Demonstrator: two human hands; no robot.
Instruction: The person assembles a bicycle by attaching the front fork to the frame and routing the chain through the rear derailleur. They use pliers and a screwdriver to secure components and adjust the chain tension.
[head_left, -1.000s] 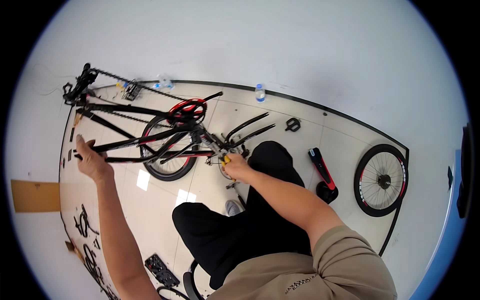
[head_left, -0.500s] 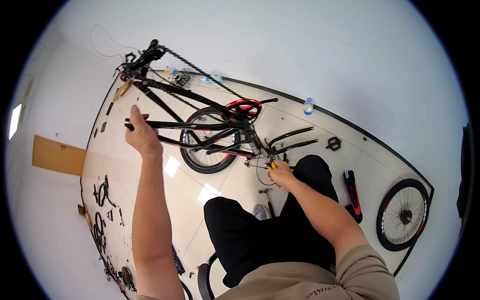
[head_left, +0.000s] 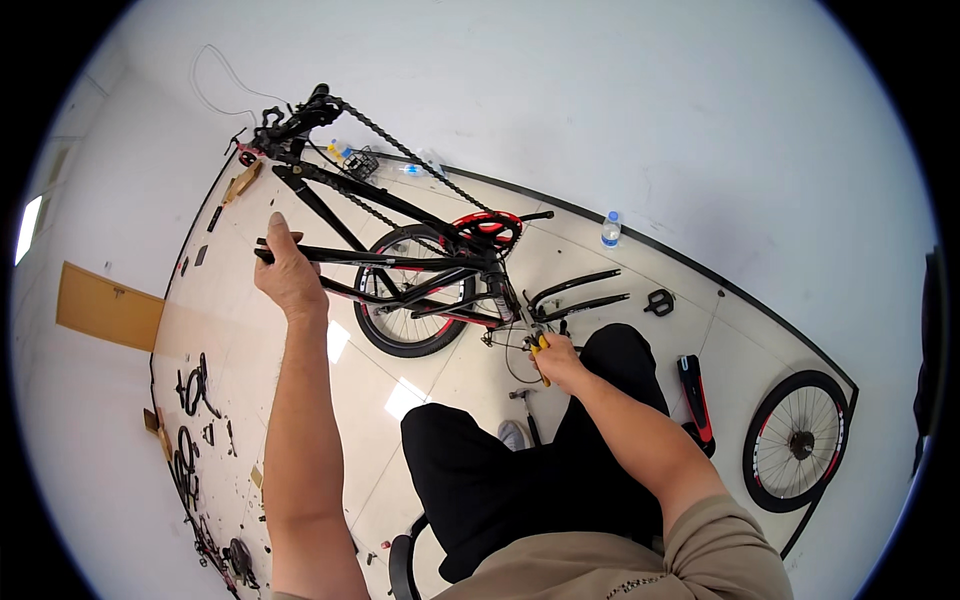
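A black bicycle frame (head_left: 400,262) is held up above the floor in front of me. My left hand (head_left: 290,280) is closed around the end of one of its tubes, with the thumb pointing up. Yellow-handled pliers (head_left: 541,347) are in my right hand (head_left: 561,364), their jaws at the near right end of the frame beside a thin cable (head_left: 509,365). What the jaws bite is too small to make out. A red chainring (head_left: 487,230) sits on the frame, and the chain (head_left: 410,152) runs from it to the derailleur (head_left: 283,127) at upper left.
Behind the frame lies a wheel (head_left: 410,345); another wheel (head_left: 797,440) rests at right. A fork-like black part (head_left: 580,290), a pedal (head_left: 659,303), a hammer (head_left: 530,415), a red-black tool (head_left: 695,390) and a bottle (head_left: 611,230) are around me. Loose parts (head_left: 195,385) lie left.
The view has shifted slightly, and the derailleur end of the frame appears a little further right. Both hands keep their holds on the frame and the pliers.
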